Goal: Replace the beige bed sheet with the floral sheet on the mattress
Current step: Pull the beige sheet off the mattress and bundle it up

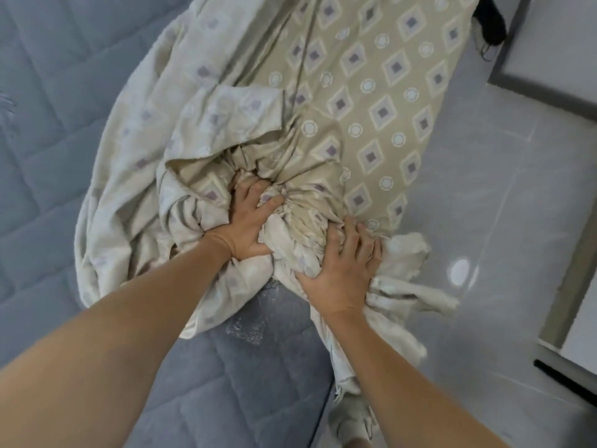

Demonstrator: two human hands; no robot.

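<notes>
Beige sheet [371, 101] is bunched into a long rumpled heap along the right edge of the mattress [55, 124], part of it hanging over the side toward the floor [504, 221]. Print side shows tan ground with cream diamonds, purple square centres and small white rings; the flipped-over back is paler, same pattern faint. Gathered, puckered corner sits right under my hands.

My left hand [248, 221] has its fingers dug in and curled into the wad of gathered cloth, gripping it. My right hand [342, 273] clutches the crumpled loose end just beside it, fingers spread and bent over the fabric.

Mattress is bare elsewhere: grey-blue quilted cover, stitched diamond pattern, soft matte look, whitish scuffed patch [255, 321] near the corner below my hands. Floor is glossy pale grey tile with a light reflection. White furniture panel [562, 37] with dark edge at upper right; a dark object [489, 24] beside it, can't tell what.
</notes>
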